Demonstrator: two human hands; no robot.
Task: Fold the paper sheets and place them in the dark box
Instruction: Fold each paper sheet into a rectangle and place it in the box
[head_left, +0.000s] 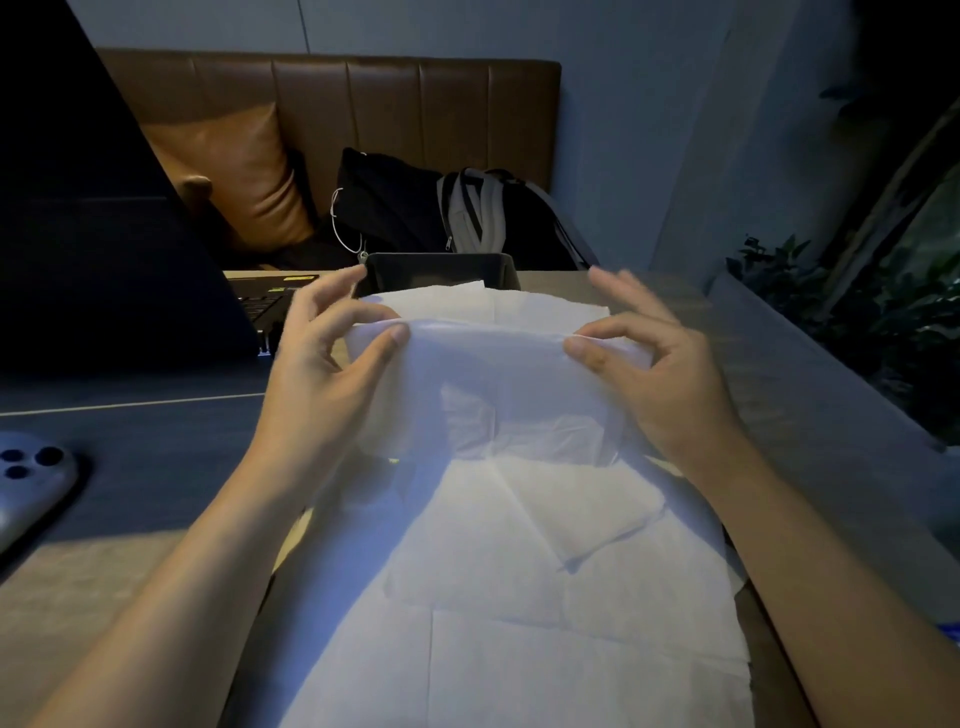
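Roughly, stage: midway through, judging by how things lie; one fold is in progress and others have not begun.
Done: a pale folded piece (470, 287) already shows inside the box (441, 267), its corner poking above the near wall.
In hand: sheet (488, 364), lifted at its far edge and curling back toward the person, the lower part draping onto the pile below.
Left hand (332, 364): thumb and forefinger pinch the sheet's left corner; the other fingers are spread loosely.
Right hand (644, 358): thumb and forefinger pinch the right corner; remaining fingers fan out, slightly blurred.
Left to do: finish this fold and drop it in, then deal with the pile (524, 597) of creased flat sheets on the worktop (104, 597) nearer the person.
Sheet axis: the held edge runs left to right between the hands; the sheet's length seems to run away from the person, toward the box.
Box position: at the worktop's far edge, just beyond the hands, its open top facing up.
Pile layout: sheets overlap at slightly different angles, the top one skewed.
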